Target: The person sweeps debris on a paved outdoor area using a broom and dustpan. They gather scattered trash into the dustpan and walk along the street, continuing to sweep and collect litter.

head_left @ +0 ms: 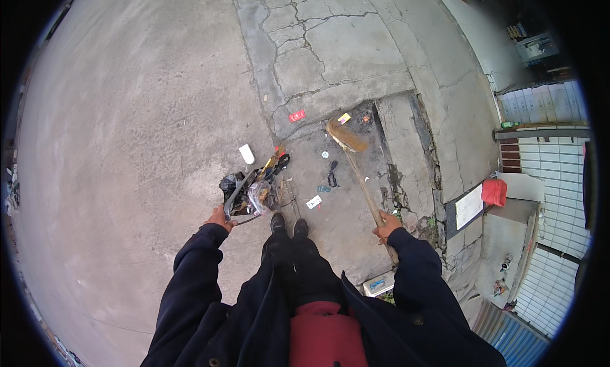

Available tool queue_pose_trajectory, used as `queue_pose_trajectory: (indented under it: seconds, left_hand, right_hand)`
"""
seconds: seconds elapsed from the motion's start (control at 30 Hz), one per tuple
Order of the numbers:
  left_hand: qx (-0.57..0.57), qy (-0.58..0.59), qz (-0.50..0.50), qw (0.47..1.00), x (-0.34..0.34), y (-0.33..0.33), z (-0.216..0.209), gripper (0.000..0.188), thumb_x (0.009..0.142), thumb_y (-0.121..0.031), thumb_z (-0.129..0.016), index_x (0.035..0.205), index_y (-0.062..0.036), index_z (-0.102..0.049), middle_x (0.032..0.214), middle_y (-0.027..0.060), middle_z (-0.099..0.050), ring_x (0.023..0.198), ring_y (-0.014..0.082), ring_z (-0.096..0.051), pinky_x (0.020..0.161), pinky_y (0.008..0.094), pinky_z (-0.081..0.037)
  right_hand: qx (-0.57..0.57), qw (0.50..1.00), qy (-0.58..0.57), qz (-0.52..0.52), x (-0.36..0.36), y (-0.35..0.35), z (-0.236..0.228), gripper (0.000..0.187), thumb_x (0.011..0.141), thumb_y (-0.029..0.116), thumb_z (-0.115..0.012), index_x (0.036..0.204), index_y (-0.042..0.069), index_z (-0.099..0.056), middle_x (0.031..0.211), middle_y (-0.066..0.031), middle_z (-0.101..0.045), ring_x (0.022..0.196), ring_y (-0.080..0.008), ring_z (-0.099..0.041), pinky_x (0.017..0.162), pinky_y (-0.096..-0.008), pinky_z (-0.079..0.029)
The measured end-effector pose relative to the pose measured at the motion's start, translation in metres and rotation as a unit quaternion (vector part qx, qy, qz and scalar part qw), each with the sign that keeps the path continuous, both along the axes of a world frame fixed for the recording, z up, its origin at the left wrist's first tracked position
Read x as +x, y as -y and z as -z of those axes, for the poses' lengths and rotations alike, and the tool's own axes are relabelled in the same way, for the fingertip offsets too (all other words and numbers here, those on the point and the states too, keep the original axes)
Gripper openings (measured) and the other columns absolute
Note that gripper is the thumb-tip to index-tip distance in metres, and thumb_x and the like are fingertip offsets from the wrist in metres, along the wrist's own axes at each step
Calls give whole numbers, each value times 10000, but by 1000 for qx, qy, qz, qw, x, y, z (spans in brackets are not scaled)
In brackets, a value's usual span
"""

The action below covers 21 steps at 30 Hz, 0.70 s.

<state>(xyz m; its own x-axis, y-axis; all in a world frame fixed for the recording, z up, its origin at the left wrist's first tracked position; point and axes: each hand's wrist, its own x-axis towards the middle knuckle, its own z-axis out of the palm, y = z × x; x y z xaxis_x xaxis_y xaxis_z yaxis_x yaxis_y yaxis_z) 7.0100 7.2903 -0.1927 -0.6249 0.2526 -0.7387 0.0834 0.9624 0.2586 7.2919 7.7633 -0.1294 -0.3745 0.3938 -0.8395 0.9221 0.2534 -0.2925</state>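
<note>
My right hand (387, 228) is closed around the wooden handle of a broom (363, 184). The broom's straw-coloured head (346, 138) rests on dark, dirty ground at the far end. At the left, my left hand (220, 219) grips the near edge of what looks like a dustpan (239, 194), heaped with rubbish. Black plastic, a crumpled clear bag (259, 195) and yellow and red scraps show in the heap, which hides most of the pan. Just beyond it lies a white oblong piece (247, 154).
Loose litter lies between pan and broom: a black strap-like piece (332, 174), a white card (314, 202), a red packet (297, 116) and a yellow one (344, 118). A cracked concrete ledge (406, 144) runs along the right. Farther right stands a red container (494, 193).
</note>
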Motion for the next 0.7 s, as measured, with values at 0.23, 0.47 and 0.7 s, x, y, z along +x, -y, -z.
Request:
queue_pose_trajectory:
  seconds: [0.23, 0.47, 0.7]
  left_hand:
    - [8, 8, -16, 1000, -2, 2, 3, 656, 778, -382, -750, 1255, -70, -425, 1195, 212, -529, 1099, 415, -566, 888, 498, -458]
    - [12, -14, -9, 1000, 3, 4, 3, 664, 785, -398, -742, 1255, -66, -412, 1181, 206, -533, 1090, 415, -570, 890, 504, -452]
    - [31, -8, 11, 999, -5, 4, -2, 634, 797, -360, -742, 1249, -44, -429, 1139, 219, -546, 1028, 393, -589, 856, 443, -464]
  right_hand:
    - [-3, 987, -42, 153, 39, 2, -27, 868, 746, -40, -610, 1506, 124, -224, 779, -188, -626, 489, -235, -607, 392, -359, -452]
    - [54, 995, -9, 80, -65, 26, 68, 740, 737, 39, -600, 1426, 79, -334, 793, -187, -605, 539, -301, -620, 434, -423, -500]
    - [-108, 988, -34, 106, 25, 29, -69, 869, 801, -29, -626, 1529, 171, -198, 628, -79, -541, 415, -160, -475, 386, -323, -402]
